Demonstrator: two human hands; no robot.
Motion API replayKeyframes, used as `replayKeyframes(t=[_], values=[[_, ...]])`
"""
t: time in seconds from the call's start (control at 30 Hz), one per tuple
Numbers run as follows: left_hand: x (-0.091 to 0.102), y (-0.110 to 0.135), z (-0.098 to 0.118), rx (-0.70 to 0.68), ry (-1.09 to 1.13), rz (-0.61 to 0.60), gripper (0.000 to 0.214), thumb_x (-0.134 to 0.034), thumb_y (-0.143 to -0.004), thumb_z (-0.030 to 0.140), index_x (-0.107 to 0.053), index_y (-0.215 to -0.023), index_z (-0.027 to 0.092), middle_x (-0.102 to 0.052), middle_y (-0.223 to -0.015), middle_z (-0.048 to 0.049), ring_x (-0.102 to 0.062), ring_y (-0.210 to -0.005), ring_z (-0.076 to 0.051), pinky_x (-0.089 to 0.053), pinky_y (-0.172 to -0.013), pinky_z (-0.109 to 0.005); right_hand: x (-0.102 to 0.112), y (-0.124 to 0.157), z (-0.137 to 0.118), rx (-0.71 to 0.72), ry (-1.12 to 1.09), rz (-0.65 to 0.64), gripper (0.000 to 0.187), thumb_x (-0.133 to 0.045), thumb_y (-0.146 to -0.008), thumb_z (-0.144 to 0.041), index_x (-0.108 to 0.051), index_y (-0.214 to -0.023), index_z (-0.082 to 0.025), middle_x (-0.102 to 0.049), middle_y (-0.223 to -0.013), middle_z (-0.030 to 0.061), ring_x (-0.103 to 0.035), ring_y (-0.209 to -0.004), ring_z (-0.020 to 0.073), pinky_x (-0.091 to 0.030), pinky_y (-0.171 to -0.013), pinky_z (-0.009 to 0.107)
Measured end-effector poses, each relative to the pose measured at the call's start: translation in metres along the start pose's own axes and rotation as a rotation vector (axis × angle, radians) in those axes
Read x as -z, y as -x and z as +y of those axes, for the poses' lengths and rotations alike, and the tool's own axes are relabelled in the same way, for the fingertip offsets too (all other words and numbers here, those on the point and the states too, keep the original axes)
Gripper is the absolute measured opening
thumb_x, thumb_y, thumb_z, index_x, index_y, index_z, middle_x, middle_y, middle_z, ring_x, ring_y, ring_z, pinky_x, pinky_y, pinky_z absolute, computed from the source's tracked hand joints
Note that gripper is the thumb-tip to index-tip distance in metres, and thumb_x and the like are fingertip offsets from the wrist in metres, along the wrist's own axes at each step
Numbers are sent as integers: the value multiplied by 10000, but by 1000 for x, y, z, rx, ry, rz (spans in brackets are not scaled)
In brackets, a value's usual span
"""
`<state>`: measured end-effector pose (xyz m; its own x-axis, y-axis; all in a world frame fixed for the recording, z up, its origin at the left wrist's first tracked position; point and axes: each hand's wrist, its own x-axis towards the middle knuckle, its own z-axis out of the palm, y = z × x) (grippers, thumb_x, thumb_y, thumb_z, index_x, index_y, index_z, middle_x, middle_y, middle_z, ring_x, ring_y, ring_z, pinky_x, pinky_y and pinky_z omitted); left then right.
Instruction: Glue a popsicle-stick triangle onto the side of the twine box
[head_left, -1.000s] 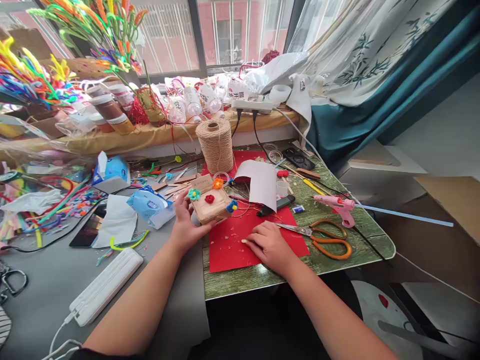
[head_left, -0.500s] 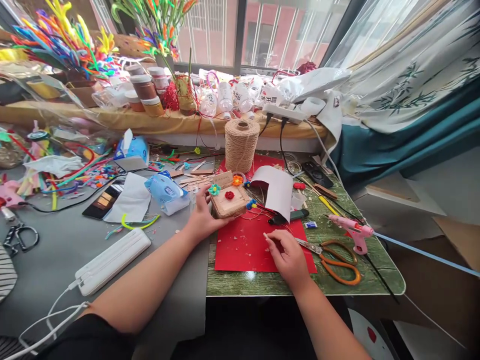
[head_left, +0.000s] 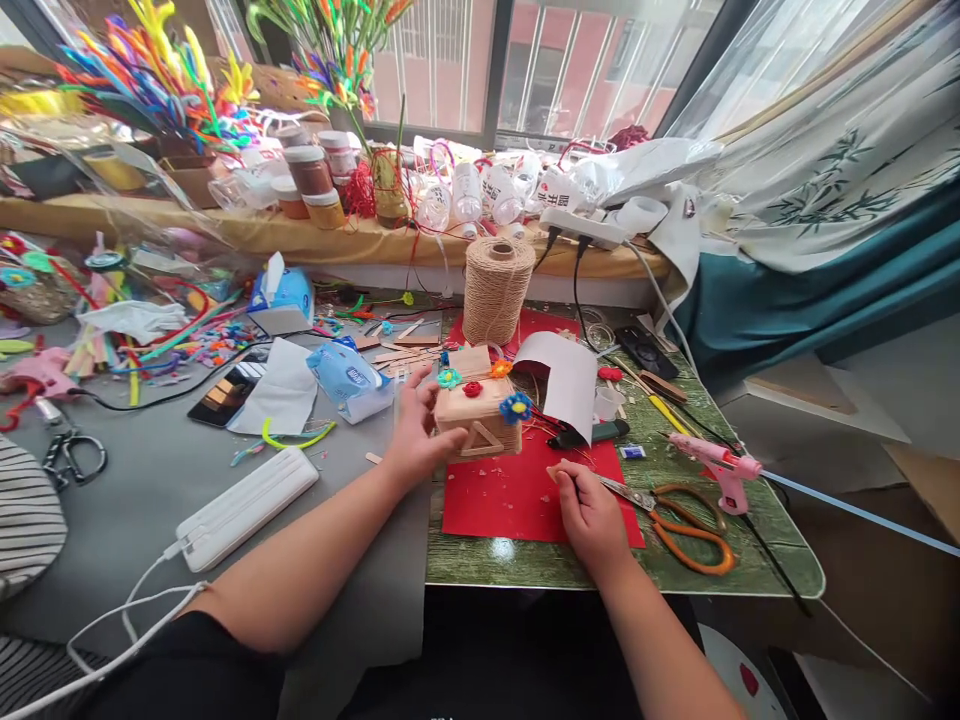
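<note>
My left hand (head_left: 416, 430) grips the left side of a small craft box (head_left: 480, 412) of light wood. Its front bears a triangle of thin strips, and coloured flowers sit about its top: red, orange, teal and a large blue one (head_left: 516, 407) at the right corner. The box is held above a red sheet of paper (head_left: 495, 510) with pale crumbs on it. To the right, over the sheet, my right hand (head_left: 596, 515) is closed in a pinch, with a tiny pale bit at the fingertips that I cannot name. Orange-handled scissors (head_left: 694, 540) lie just beside it.
A pink glue gun (head_left: 716, 458) stands at the right with a cable. Behind the box are a twine spool (head_left: 495, 300) and a curved white card (head_left: 574, 395). A tissue pack (head_left: 345, 380), power bank (head_left: 247, 510) and phone (head_left: 225, 390) lie on the left.
My left hand has tilted the box, so its front with the triangle now faces me. The fingers of my right hand have curled in more. The whole view has shifted slightly.
</note>
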<state>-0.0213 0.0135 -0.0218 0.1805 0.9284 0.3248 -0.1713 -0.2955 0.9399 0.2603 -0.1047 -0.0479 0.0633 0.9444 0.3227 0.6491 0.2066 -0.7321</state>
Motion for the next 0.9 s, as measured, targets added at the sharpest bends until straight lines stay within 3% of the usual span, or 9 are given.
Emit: replayKeyframes(t=[0.1, 0.23, 0.33, 0.5, 0.77, 0.9], values=[[3, -3, 0, 177, 275, 21, 842, -648, -866, 686, -306, -1517, 277, -612, -1390, -131, -637, -1274, -371, -538, -1032, -557, 0, 0, 0, 13, -32, -23, 207, -542, -1045, -398, -670, -1091, -242, -754, -1037, 72, -742, -963, 253, -580, -806, 351], [6, -7, -1, 209, 323, 130, 661, -500, -952, 679, -432, -1436, 233, -565, -1479, -133, -566, -1374, -355, -510, -1086, -545, 0, -3, -2, 15, -38, -39, 179, -630, -1001, -419, -665, -1004, -244, -734, -914, 56, -721, -842, 246, -571, -739, 353], [8, -8, -1, 179, 218, 134, 685, -580, -930, 664, -383, -1447, 259, -572, -1457, -128, -573, -1363, -349, -518, -1082, -534, -1, -5, -2, 71, -18, -42, 165, -610, -1014, -395, -667, -964, -249, -728, -878, 52, -705, -816, 249, -577, -819, 402], [6, -9, -3, 39, -108, 76, 967, -897, -736, 395, -276, -1474, 327, -459, -1520, -125, -483, -1442, -341, -473, -1153, -512, -1, -8, -1, 126, -23, -71, 145, -583, -1031, -347, -688, -1042, -249, -742, -898, 42, -708, -826, 234, -536, -1038, 479], [3, -14, -16, -14, -190, -77, 1013, -898, -702, 305, -245, -1476, 314, -446, -1456, -124, -508, -1404, -342, -472, -1155, -534, 2, -6, -2, 72, -26, -30, 293, -508, -1051, -321, -682, -1268, -228, -747, -1225, 105, -707, -1130, 270, -565, -1020, 445], [2, -14, -15, -41, -251, -87, 1049, -922, -674, 282, -258, -1486, 316, -416, -1501, -139, -479, -1427, -353, -444, -1173, -558, 4, -3, 0, 30, -48, -50, 357, -448, -1061, -312, -648, -1343, -223, -730, -1255, 112, -695, -1146, 274, -570, -1007, 450]])
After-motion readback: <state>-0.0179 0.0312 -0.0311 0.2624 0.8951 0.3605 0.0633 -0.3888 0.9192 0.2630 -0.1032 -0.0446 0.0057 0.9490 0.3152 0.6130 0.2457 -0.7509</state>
